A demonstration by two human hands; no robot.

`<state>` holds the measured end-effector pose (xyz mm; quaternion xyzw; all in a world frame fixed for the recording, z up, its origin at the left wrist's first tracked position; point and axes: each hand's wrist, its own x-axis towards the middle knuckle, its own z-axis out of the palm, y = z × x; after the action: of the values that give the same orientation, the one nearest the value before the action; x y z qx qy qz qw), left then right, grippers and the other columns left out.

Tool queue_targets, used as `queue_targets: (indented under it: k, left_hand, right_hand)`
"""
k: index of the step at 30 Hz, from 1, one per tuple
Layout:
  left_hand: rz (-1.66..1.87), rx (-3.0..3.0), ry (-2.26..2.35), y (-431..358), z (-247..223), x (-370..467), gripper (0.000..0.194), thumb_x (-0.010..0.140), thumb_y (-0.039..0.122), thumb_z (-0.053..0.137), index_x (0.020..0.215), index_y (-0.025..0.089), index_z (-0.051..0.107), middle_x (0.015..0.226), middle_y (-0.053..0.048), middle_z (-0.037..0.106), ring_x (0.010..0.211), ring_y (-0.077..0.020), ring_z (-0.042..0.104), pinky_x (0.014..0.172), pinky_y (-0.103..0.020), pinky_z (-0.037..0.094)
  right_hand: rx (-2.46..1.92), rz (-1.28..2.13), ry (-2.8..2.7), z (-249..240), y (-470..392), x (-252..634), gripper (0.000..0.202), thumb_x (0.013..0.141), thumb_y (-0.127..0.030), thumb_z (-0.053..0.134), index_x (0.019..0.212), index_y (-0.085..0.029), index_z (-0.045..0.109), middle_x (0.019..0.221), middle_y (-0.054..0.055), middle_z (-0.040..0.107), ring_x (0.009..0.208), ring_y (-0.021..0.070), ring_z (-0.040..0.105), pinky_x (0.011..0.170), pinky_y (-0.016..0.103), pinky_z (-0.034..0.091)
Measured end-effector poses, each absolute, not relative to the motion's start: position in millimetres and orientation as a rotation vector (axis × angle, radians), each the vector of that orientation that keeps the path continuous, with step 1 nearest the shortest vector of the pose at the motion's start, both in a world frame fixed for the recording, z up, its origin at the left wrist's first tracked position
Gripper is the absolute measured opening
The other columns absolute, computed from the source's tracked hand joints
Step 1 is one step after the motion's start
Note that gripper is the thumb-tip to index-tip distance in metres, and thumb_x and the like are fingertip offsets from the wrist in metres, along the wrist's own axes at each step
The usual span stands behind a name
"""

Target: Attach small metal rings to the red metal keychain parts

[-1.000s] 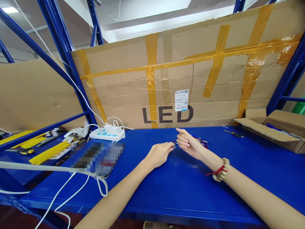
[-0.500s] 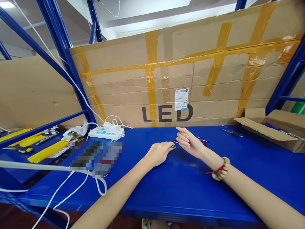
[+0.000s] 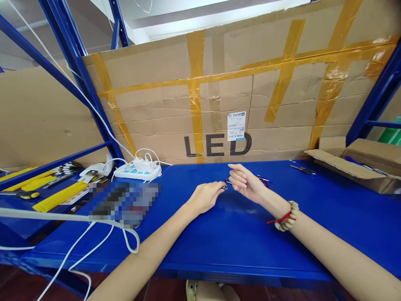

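Note:
Above the blue shelf top [image 3: 200, 238], my left hand [image 3: 205, 197] is closed, its thumb and fingers pinching a small dark piece with a shiny metal ring [image 3: 224, 187] at the tips. My right hand [image 3: 246, 182], with a beaded bracelet [image 3: 287, 216] at the wrist, has its fingers curled in. A thin dark red and blue strand [image 3: 229, 181] runs between the two hands. Behind my right hand, slim blue and red pieces [image 3: 265, 179] show in part; whether they join the strand is hidden. What sits inside the right fingers is covered too.
A white power strip [image 3: 138, 170] with plugged-in cables stands at the back left, near a blurred-out flat thing [image 3: 125, 204]. Keys [image 3: 303, 169] and an open cardboard box [image 3: 354, 165] lie right. A large LED carton [image 3: 169, 113] walls off the back.
The view has tilted down slightly, so everything sits a little higher and further left. Both hands keep nearly the same pose over the shelf.

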<state>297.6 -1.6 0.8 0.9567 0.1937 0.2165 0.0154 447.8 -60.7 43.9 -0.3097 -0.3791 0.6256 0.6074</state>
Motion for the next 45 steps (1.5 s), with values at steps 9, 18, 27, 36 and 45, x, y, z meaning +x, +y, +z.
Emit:
queue_targets:
  k: [9,18,27,36,45]
  left_hand:
    - [0.661,2.915,0.603,-0.9,0.0,297.1,0.028,0.094,0.024,0.030,0.115,0.023,0.049,0.103,-0.002,0.062,0.094,-0.0148,0.059,0.082,-0.026,0.046]
    - [0.674,2.891,0.605,0.2,-0.3,296.7,0.028,0.094,0.024,0.031,0.115,0.024,0.050,0.106,-0.001,0.062,0.097,-0.0145,0.059,0.084,-0.025,0.045]
    - [0.657,2.896,0.654,-0.8,3.5,293.6,0.029,0.094,0.023,0.031,0.117,0.025,0.048,0.109,0.000,0.061,0.099,-0.0145,0.058,0.083,-0.025,0.045]
    - [0.602,2.984,0.668,-0.1,0.7,293.6,0.026,0.094,0.025,0.030,0.113,0.023,0.049,0.104,0.000,0.062,0.093,-0.0147,0.059,0.079,-0.025,0.046]
    - [0.565,3.040,0.701,0.8,0.0,293.9,0.024,0.094,0.024,0.031,0.109,0.021,0.050,0.100,-0.002,0.063,0.089,-0.0159,0.060,0.076,-0.026,0.045]
  right_hand:
    - [-0.688,1.424,-0.940,41.5,-59.4,449.6,0.061,0.061,-0.032,0.073,0.043,-0.018,0.016,0.032,-0.010,0.024,0.030,0.0015,0.022,0.043,0.019,0.042]
    - [-0.758,1.335,-0.977,35.9,-55.8,450.7,0.055,0.064,-0.033,0.072,0.041,-0.018,0.023,0.034,-0.009,0.029,0.032,0.0025,0.025,0.046,0.021,0.043]
    - [-0.953,1.024,-1.078,24.9,-49.5,451.9,0.050,0.058,-0.047,0.073,0.042,-0.017,0.036,0.039,-0.006,0.036,0.035,0.0044,0.035,0.057,0.026,0.049]
    - [-1.051,0.864,-1.159,22.8,-47.6,452.8,0.048,0.058,-0.047,0.073,0.037,-0.016,0.042,0.036,-0.005,0.038,0.036,0.0051,0.036,0.059,0.029,0.052]
    - [-1.146,0.765,-1.246,22.8,-46.5,453.1,0.049,0.057,-0.052,0.071,0.035,-0.017,0.043,0.032,-0.002,0.042,0.035,0.0066,0.038,0.055,0.027,0.051]
